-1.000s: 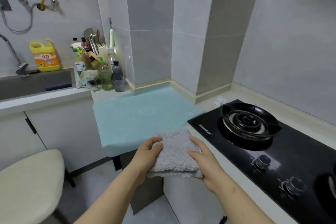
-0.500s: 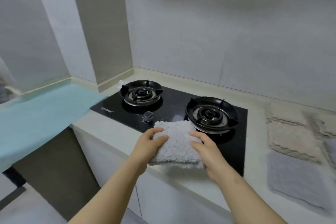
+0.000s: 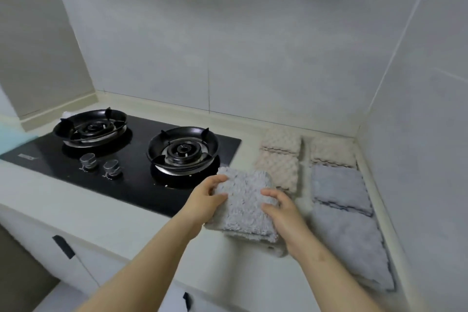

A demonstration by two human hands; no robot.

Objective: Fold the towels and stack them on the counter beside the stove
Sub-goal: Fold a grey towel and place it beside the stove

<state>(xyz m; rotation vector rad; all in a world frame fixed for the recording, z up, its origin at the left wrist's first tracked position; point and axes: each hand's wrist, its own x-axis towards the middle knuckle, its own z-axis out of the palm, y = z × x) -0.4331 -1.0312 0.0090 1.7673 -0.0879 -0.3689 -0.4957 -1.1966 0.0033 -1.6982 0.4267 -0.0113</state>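
Note:
A folded fluffy grey towel (image 3: pixel 244 206) is held between both my hands over the white counter (image 3: pixel 76 213), just right of the black stove (image 3: pixel 131 159). My left hand (image 3: pixel 207 197) grips its left edge, thumb on top. My right hand (image 3: pixel 281 206) grips its right edge. Under the towel's near corner another grey towel (image 3: pixel 274 251) peeks out. Folded towels lie further right: two beige ones (image 3: pixel 279 157) (image 3: pixel 333 151) at the back, a grey one (image 3: pixel 339 187) and a fluffy grey one (image 3: pixel 349 243) nearer me.
The stove has two burners (image 3: pixel 90 126) (image 3: pixel 182 149) and two knobs (image 3: pixel 87 161) (image 3: pixel 111 167). Grey tiled walls (image 3: pixel 228 33) close the counter at the back and right. A light blue surface (image 3: pixel 12 137) shows at the left edge. Cabinet fronts with dark handles (image 3: pixel 63 246) lie below.
My view swung right from the blue surface past the stove. Both hands carried the folded grey towel rightward, from the stove's front to the counter beside the laid-out towels.

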